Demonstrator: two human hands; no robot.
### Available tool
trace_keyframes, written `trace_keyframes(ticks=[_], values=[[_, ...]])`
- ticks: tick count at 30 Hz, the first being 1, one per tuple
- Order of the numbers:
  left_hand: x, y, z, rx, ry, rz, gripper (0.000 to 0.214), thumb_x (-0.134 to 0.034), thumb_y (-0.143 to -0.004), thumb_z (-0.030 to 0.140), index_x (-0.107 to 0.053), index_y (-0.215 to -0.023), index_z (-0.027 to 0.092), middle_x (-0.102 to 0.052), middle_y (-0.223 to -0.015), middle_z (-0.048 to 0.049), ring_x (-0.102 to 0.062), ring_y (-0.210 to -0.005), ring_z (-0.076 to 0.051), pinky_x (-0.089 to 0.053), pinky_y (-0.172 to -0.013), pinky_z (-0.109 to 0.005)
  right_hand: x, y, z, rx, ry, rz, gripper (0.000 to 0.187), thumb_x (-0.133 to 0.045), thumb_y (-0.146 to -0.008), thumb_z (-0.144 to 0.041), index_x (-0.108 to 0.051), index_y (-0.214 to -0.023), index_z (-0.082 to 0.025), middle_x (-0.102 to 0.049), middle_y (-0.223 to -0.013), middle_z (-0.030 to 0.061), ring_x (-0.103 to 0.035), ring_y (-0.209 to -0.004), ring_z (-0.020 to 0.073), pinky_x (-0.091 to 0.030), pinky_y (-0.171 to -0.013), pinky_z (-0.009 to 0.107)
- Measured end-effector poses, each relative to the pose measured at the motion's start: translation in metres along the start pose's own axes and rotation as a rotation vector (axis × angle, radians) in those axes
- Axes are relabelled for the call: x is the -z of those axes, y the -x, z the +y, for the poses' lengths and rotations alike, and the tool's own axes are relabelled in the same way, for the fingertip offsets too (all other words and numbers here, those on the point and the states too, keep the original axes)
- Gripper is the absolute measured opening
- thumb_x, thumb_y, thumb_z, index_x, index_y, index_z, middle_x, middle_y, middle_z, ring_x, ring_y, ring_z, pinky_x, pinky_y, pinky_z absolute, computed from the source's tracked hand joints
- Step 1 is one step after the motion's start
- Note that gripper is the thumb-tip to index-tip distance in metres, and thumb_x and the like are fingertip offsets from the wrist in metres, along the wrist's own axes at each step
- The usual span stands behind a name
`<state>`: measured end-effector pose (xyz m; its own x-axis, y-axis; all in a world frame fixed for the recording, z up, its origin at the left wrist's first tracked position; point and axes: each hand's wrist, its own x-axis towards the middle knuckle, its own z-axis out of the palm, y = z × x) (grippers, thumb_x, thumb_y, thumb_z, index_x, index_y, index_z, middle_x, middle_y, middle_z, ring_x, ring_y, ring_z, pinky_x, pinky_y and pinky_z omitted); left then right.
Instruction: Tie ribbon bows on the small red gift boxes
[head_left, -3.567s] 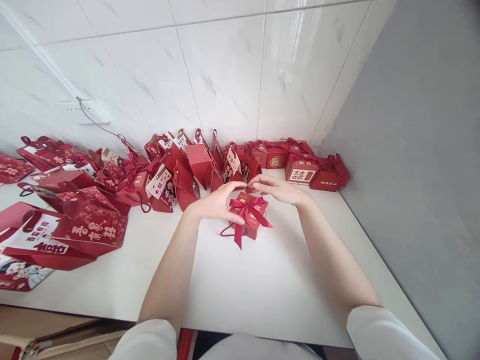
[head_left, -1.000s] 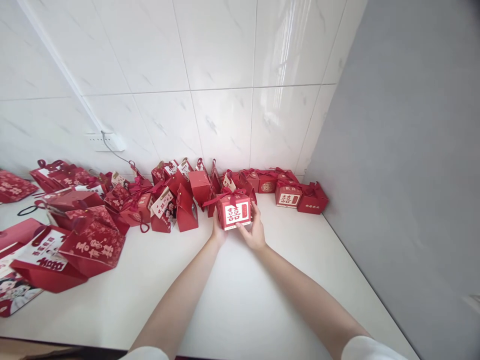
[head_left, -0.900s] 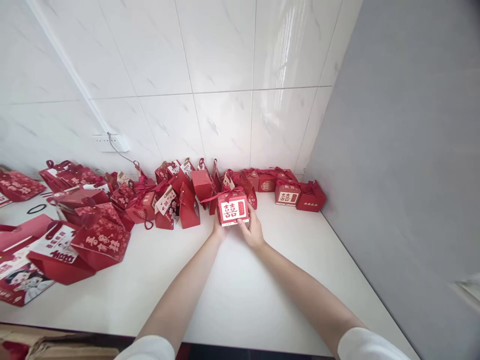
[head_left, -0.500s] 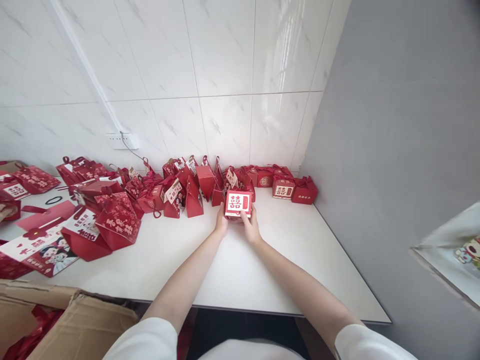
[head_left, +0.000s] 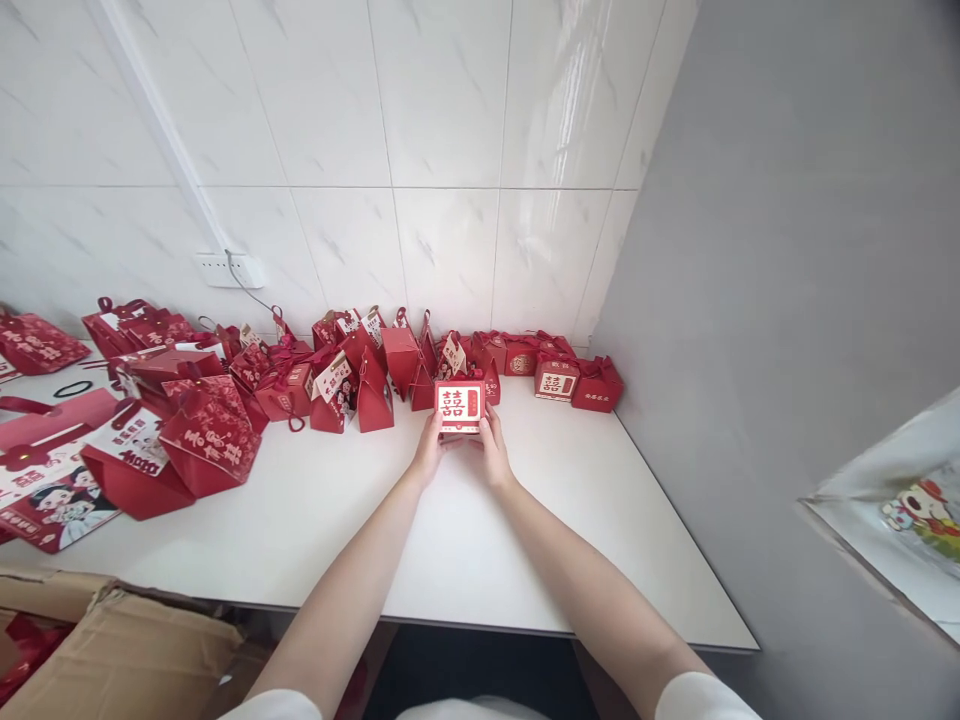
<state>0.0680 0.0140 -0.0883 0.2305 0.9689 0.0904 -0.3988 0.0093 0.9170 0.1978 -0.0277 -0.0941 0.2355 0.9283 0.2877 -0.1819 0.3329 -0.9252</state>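
Note:
A small red gift box [head_left: 459, 405] with a white double-happiness label stands on the white table [head_left: 480, 540], in front of the row of boxes at the wall. My left hand [head_left: 427, 453] grips its left side and my right hand [head_left: 495, 452] grips its right side, fingers closed against the box. Both arms reach forward from the table's near edge.
Several red gift boxes and bags [head_left: 360, 375] line the tiled wall, with two more boxes [head_left: 574, 382] at the right corner. Larger red paper bags [head_left: 172, 440] lie at the left. A cardboard carton [head_left: 120, 650] sits below the table edge. A grey wall [head_left: 787, 300] bounds the right.
The ribboned box lay in mid-table under my fingers; both hands then carried it to the back row, label toward me. In the last half second it barely moved.

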Motion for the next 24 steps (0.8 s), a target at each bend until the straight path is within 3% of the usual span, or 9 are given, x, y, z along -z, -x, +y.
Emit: trace_keyframes(ticks=[8, 13, 16, 20, 24], values=[[-0.002, -0.005, 0.000, -0.046, -0.118, 0.017, 0.065, -0.040, -0.089, 0.066, -0.052, -0.132, 0.019, -0.061, -0.129, -0.0157, -0.057, -0.120, -0.032, -0.048, -0.098, -0.051, 0.001, -0.001, 0.002, 0.007, 0.019, 0.049, 0.077, -0.060, -0.085, -0.051, -0.024, -0.147, -0.022, -0.046, -0.142, 0.0154, -0.056, -0.119, 0.0250, -0.050, -0.096, 0.042], [-0.009, 0.002, -0.007, -0.196, -0.226, 0.158, 0.066, -0.059, -0.085, 0.054, -0.039, -0.141, 0.027, -0.045, -0.147, -0.0110, -0.042, -0.136, -0.029, -0.037, -0.110, -0.045, 0.002, -0.006, 0.003, 0.087, 0.167, 0.192, 0.096, -0.072, -0.074, -0.050, -0.020, -0.149, -0.019, -0.031, -0.150, 0.0187, -0.046, -0.131, 0.0288, -0.052, -0.094, 0.039], [-0.014, 0.006, -0.006, -0.262, -0.254, 0.107, 0.069, -0.065, -0.083, 0.048, -0.037, -0.143, 0.029, -0.043, -0.149, -0.0083, -0.041, -0.137, -0.027, -0.036, -0.112, -0.041, 0.002, -0.006, 0.003, 0.169, 0.266, 0.184, 0.100, -0.074, -0.071, -0.050, -0.022, -0.150, -0.019, -0.032, -0.149, 0.0185, -0.042, -0.134, 0.0297, -0.051, -0.096, 0.039], [-0.011, 0.003, 0.000, -0.197, -0.180, 0.096, 0.070, -0.068, -0.080, 0.045, -0.039, -0.143, 0.031, -0.044, -0.149, -0.0073, -0.049, -0.130, -0.028, -0.045, -0.103, -0.040, 0.001, -0.002, -0.002, 0.263, 0.332, 0.073, 0.076, -0.064, -0.082, -0.046, -0.032, -0.146, -0.023, -0.042, -0.143, 0.0146, -0.046, -0.129, 0.0268, -0.045, -0.102, 0.043], [-0.001, -0.009, -0.001, -0.118, -0.120, 0.167, 0.063, -0.055, -0.084, 0.057, -0.045, -0.137, 0.023, -0.054, -0.138, -0.0136, -0.059, -0.116, -0.031, -0.052, -0.090, -0.043, 0.000, 0.002, -0.009, 0.277, 0.265, -0.012, 0.057, -0.055, -0.090, -0.042, -0.038, -0.141, -0.024, -0.049, -0.141, 0.0115, -0.049, -0.127, 0.0251, -0.039, -0.107, 0.045]])
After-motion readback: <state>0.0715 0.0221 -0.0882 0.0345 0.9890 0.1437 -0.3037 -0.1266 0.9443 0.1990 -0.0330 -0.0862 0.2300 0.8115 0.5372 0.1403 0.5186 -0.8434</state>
